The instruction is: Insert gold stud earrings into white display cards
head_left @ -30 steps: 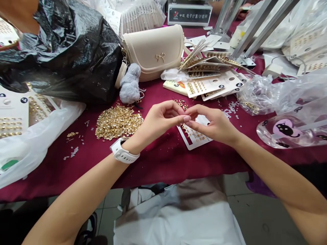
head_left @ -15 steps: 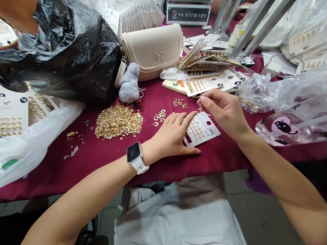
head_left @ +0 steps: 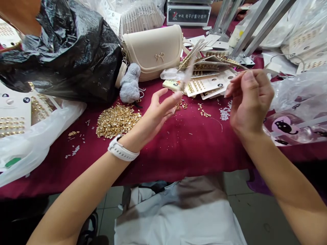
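My left hand is lifted palm up over the dark red tablecloth. Its fingertips hold the lower edge of a white earring card, which is blurred by motion and stands on edge near a stack of filled earring cards. My right hand hovers to the right with its fingers curled and pinched together; what they hold is hidden. A few loose gold earrings lie on the cloth between the hands. A heap of gold earrings lies to the left of my left hand.
A beige purse with a grey pom-pom stands behind the heap, beside a black plastic bag. A white bag with cards lies at the left, a clear cat pouch at the right, a scale at the back.
The card that lay under my left hand has left the cloth and is now up at that hand's fingertips. My left hand turned palm up; my right hand rose and moved right.
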A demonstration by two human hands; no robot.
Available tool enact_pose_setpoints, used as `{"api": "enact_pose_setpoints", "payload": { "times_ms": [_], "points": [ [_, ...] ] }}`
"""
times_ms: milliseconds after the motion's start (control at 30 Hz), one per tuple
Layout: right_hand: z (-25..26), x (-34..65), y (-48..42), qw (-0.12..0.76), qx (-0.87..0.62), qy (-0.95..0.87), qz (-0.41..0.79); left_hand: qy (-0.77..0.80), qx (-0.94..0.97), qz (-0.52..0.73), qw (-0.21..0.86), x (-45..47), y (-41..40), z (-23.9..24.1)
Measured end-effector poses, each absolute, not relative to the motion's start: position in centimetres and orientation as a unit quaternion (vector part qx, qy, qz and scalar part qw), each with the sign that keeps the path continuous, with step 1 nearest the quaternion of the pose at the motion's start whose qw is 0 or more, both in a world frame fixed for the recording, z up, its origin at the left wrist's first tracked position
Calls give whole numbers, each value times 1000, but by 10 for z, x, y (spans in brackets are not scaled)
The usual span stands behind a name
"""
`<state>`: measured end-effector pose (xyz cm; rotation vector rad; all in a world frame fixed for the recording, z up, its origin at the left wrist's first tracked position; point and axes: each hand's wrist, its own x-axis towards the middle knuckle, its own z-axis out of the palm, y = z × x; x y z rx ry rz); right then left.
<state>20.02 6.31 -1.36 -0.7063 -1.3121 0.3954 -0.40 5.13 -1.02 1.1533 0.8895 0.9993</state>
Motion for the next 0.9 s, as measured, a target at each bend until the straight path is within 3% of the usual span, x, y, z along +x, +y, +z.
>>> {"api": "enact_pose_setpoints", "payload": {
  "times_ms": [100,233,567,900],
  "points": [
    [-15,193,55,624,-354,-667,201,320,441,465,697,-5,52,-9],
    [-18,182,42,517,-365,-757,161,290,472,411,724,-9,48,-14],
    [-23,179,43,456,-297,-839,-25,301,701,324,559,-16,53,-12],
    [-21,180,41,427,-295,-854,-36,294,691,329,572,-12,54,-19]
  ]
}}
